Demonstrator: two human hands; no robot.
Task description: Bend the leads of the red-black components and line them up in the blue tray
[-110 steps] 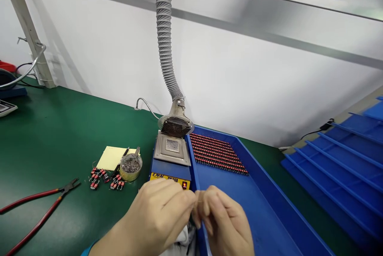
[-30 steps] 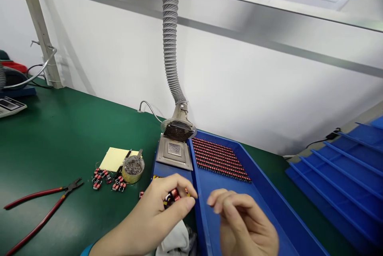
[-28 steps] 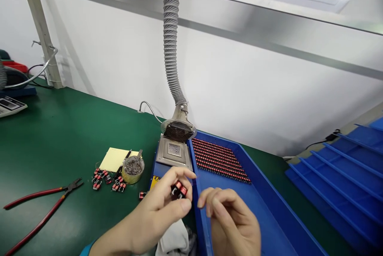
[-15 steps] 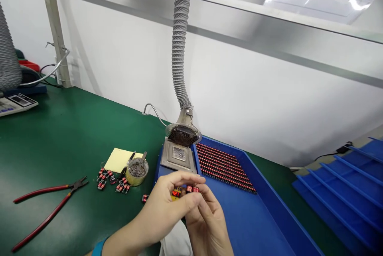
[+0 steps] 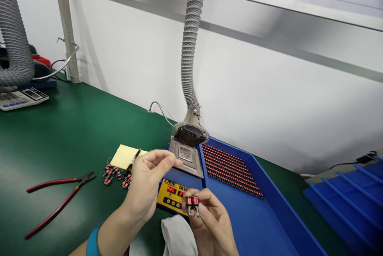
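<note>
My right hand (image 5: 211,218) pinches a small red-and-black coil component (image 5: 192,203) between thumb and fingers, its bare metal leads pointing down towards me. My left hand (image 5: 151,178) is raised to the left and above, thumb and fingertips pressed together; anything between them is too small to make out. Just behind the hands stands a solder pot with a yellow display panel (image 5: 169,198) lit with red digits. Its square silvery bath (image 5: 185,154) lies under a round fume hood (image 5: 191,130). A crumpled pale cloth (image 5: 178,237) is below my right hand.
To the right, a blue tray (image 5: 254,224) holds rows of red-and-black coils (image 5: 230,170). Red-handled pliers (image 5: 64,198), loose coils (image 5: 111,173) and a yellow note pad (image 5: 124,156) lie left on the green table. A grey duct (image 5: 191,44) rises from the hood.
My hands have come apart: the left moved up and left, while the right keeps the coil, now with its leads showing. The solder pot's display is uncovered. The view has shifted slightly.
</note>
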